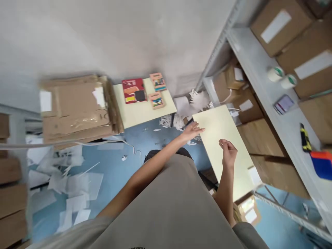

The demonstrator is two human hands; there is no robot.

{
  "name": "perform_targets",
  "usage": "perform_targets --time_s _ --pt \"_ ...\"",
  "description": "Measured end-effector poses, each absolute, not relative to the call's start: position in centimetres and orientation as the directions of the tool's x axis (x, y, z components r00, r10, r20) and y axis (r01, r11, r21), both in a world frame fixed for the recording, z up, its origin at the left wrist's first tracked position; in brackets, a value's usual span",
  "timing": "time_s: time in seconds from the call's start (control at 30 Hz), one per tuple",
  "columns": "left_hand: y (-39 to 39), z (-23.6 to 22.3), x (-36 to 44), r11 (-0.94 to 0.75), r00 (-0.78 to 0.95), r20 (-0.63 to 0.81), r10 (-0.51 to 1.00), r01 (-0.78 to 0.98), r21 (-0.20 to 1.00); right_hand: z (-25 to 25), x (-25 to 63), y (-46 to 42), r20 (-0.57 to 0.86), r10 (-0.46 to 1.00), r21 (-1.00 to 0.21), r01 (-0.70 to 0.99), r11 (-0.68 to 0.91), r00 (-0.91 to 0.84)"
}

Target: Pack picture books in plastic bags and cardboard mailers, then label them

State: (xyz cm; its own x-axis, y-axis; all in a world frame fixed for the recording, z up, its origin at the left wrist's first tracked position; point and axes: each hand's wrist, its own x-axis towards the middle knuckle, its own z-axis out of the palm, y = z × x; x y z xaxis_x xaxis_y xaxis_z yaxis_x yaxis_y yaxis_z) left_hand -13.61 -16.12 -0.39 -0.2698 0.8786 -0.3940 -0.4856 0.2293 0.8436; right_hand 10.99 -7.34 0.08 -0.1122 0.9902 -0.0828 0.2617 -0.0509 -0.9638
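My left hand (191,132) is stretched out at the near left edge of a pale yellow table (214,121), its fingers apart and holding nothing. Over the middle of that table is my right hand (229,153), with thumb and fingertips pinched together. Whether something small is between those fingertips, I cannot make out. A white piece of paper (255,175) lies at the table's lower right corner. On a second pale table (135,117), further left, are a red booklet (133,86) and two small illustrated boxes (156,100), out of reach of both hands.
Flattened cardboard boxes (75,103) are stacked at left, with a white cable (103,141) across them. Paper scraps (77,186) litter the blue floor. A grey shelf (272,83) on the right carries cartons, tape rolls (275,74), a phone (284,104) and a yellow-black cutter (305,138).
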Motion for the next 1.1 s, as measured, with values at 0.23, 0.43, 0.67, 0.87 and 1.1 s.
perform_targets --time_s 0.23,0.43,0.67,0.87,1.1 --pt "-22.9 -1.2 -27.5 0.085 -0.624 -0.458 0.634 -0.532 0.842 -0.4 -6.9 -2.7 -0.072 0.860 -0.957 0.277 0.083 -0.505" --pt "-25.7 -2.8 -35.4 -0.013 -0.741 -0.524 0.420 -0.582 0.813 -3.1 -20.9 -1.6 -0.119 0.708 -0.967 0.242 0.075 -0.696" --pt "-25.8 -7.0 -44.6 0.123 -0.785 -0.609 0.116 -0.597 0.793 -8.1 -34.4 -1.8 -0.291 0.433 -0.951 0.306 -0.036 -0.853" --pt "-27.8 -11.4 -49.5 0.318 -0.783 -0.609 -0.124 -0.613 0.723 -13.3 -43.2 -5.1 -0.416 0.199 -0.909 0.410 -0.073 -0.887" --pt "-29.9 -15.4 -53.7 0.402 -0.873 -0.483 -0.076 -0.470 0.786 -17.3 -51.6 -9.7 -0.465 0.118 -0.880 0.473 0.043 -0.877"
